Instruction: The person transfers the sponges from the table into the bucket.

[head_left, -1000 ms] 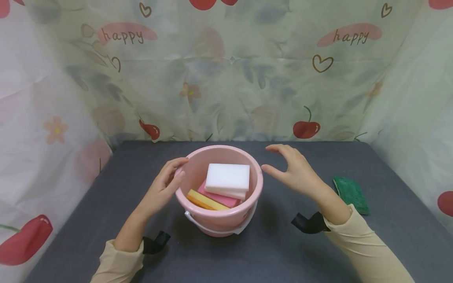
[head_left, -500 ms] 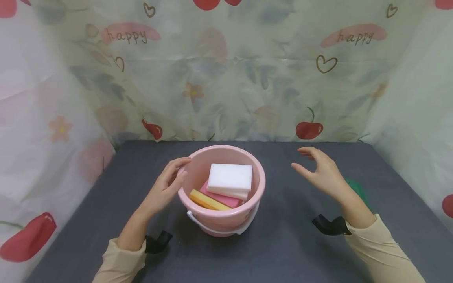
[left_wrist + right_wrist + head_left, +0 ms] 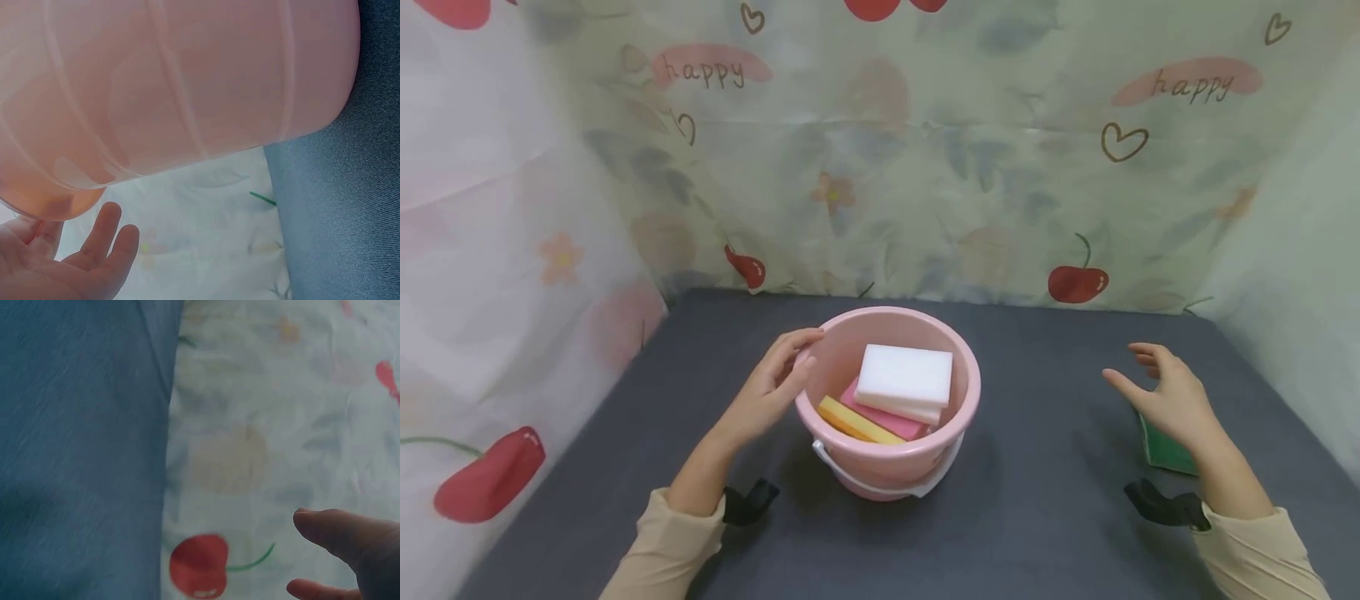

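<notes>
A pink bucket [image 3: 887, 462] with a white handle [image 3: 891, 492] stands mid-table. Inside it lie a white sponge [image 3: 906, 372] on top, a pink sponge [image 3: 891, 419] under it and a yellow sponge [image 3: 859, 421] leaning at the front. My left hand [image 3: 763, 396] rests at the bucket's left rim, fingers loosely bent and fingertips at the edge; the left wrist view shows its fingers [image 3: 103, 237] beside the bucket wall. Well to the right, my right hand [image 3: 1176, 404] hovers with fingers apart and holds nothing. A green scouring pad [image 3: 1168, 454] lies beneath it, partly hidden by hand and forearm.
The dark tabletop [image 3: 1030, 517] extends around the bucket. A patterned cloth [image 3: 925, 183] with cherries and hearts hangs at the back and along both sides. Black straps [image 3: 1161, 504] hang at both wrists.
My right hand has moved away from the bucket to the right, over the green scouring pad. The left hand stays at the rim. The head view has turned slightly left.
</notes>
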Available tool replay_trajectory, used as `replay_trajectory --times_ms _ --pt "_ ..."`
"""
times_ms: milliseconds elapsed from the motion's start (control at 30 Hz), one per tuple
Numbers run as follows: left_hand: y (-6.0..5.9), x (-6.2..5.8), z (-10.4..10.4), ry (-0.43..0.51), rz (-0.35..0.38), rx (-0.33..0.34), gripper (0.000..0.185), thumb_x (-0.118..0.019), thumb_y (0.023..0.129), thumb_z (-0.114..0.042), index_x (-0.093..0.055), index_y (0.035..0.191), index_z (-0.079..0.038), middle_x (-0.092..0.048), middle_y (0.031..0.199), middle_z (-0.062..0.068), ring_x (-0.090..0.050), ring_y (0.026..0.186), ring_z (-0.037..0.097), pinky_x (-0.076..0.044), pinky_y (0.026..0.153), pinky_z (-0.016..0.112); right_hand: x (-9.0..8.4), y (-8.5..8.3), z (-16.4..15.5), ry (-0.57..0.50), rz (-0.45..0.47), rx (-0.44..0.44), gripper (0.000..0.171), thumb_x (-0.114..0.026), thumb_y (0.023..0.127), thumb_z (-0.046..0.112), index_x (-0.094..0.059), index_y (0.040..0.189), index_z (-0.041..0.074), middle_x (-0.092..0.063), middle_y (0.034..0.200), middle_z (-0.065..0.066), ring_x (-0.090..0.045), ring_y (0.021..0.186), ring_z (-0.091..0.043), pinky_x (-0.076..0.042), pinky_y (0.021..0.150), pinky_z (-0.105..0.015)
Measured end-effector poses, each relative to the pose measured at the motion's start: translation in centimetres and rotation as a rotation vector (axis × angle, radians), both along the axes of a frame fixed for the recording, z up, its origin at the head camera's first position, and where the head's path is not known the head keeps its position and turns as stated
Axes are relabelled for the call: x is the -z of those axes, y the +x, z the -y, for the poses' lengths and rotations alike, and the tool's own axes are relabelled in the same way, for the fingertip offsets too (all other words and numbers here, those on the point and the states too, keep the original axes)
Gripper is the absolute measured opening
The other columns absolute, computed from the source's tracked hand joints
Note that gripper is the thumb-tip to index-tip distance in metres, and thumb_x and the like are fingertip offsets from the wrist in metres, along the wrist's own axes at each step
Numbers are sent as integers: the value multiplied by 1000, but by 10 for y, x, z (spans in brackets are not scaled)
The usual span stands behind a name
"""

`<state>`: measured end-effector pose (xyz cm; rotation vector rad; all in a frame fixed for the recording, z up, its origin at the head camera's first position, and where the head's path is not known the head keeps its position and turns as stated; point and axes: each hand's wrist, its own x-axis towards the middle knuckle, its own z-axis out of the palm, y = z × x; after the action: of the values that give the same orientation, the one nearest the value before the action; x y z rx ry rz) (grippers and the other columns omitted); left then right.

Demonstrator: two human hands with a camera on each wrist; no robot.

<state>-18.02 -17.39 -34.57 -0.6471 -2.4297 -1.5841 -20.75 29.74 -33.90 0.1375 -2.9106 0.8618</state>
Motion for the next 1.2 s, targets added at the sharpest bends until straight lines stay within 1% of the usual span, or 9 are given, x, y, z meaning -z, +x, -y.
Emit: replay_trajectory --times_ms 133,300,367,467,533,667,733,1000,1200 --pt "-3 -1 -5 4 6 13 39 -48 96 -12 -43 134 -6 -41 137 11 -45 122 27 -39 95 12 9 6 -21 19 50 42 75 -49 93 43 -24 140 -11 -32 132 -42 -36 116 -56 -36 84 -63" --pt "-5 -1 -11 -11 4 20 39 -49 95 -12 -44 134 -7 -41 138 10 -45 123 25 -40 103 33 21 13 -46 71 94 92 81 -47 93 45 -19 138 -16 -30 129 -46 -35 113 -57 -36 82 -63" --pt "-6 -2 -12 -9 -2 18 39 -49 95 -12 -44 134 -7 -42 138 11 -44 124 25 -40 103 32 24 13 -54 94 110 108 83 -47 93 46 -18 138 -18 -30 128 -47 -36 110 -57 -35 80 -63" --pt "-5 -1 -11 -6 -7 7 39 -49 95 -12 -44 133 -7 -42 137 11 -44 124 25 -39 100 21 29 12 -61 127 132 124 87 -47 92 49 -17 137 -20 -31 125 -48 -37 105 -57 -35 78 -62" --pt "-4 -1 -10 -11 -8 0 38 -48 96 -12 -44 133 -7 -42 137 11 -43 124 25 -39 100 21 32 10 -65 141 147 132 90 -47 91 51 -16 136 -20 -30 124 -48 -37 102 -58 -34 77 -61" --pt "-2 -1 -8 -24 -10 -13 39 -48 96 -14 -44 134 -8 -43 137 10 -44 124 24 -40 103 40 38 8 -69 145 182 152 95 -47 90 54 -14 137 -21 -26 124 -49 -32 102 -60 -30 79 -64" --pt "-1 -1 -6 -29 -13 -22 39 -49 96 -14 -44 134 -8 -43 137 10 -43 124 24 -39 103 44 41 7 -69 137 194 163 96 -48 89 55 -12 137 -20 -24 125 -48 -28 105 -61 -27 82 -65" --pt "2 -1 -1 -45 0 -43 39 -48 96 -13 -44 134 -9 -42 138 10 -44 123 24 -41 102 38 47 3 -65 125 283 158 101 -52 87 56 -9 138 -19 -18 129 -50 -24 110 -65 -27 86 -69" --pt "1 -1 -2 -39 2 -29 39 -48 96 -13 -44 135 -10 -42 138 10 -44 123 25 -38 95 12 49 2 -63 129 328 169 106 -56 84 57 -7 138 -19 -15 128 -52 -22 112 -66 -28 87 -70"
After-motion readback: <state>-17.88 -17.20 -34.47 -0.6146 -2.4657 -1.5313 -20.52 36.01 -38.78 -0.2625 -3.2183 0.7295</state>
